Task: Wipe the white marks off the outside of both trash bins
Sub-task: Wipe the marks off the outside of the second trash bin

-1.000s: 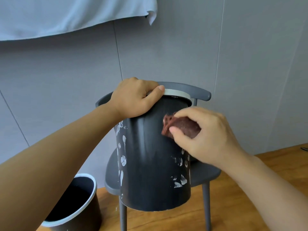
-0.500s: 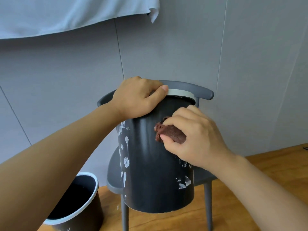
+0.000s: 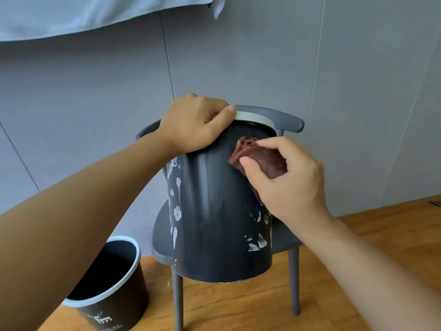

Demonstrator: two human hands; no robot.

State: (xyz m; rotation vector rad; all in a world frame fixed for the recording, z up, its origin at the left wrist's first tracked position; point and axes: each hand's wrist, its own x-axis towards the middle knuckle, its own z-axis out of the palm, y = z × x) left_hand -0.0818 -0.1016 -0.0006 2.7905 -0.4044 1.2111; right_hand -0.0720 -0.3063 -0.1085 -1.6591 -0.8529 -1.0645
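A dark trash bin [image 3: 214,211] with a white rim stands tilted on a grey chair [image 3: 162,237]. White marks show along its left side and lower right; the middle of its wall is smeared. My left hand [image 3: 193,125] grips the bin's rim at the top left. My right hand [image 3: 284,180] holds a dark red cloth [image 3: 257,156] pressed against the bin's upper right wall. A second dark bin [image 3: 107,292] with a white rim and a white deer print stands on the floor at the lower left.
The chair stands against a grey panelled wall [image 3: 334,80]. A pale blue cloth [image 3: 71,13] hangs at the top left. The floor [image 3: 238,306] is wood. A small dark object [image 3: 435,203] lies at the right edge.
My right hand slid the cloth left across the bin's wall, then back right and up toward the rim. My left hand kept its grip on the rim.
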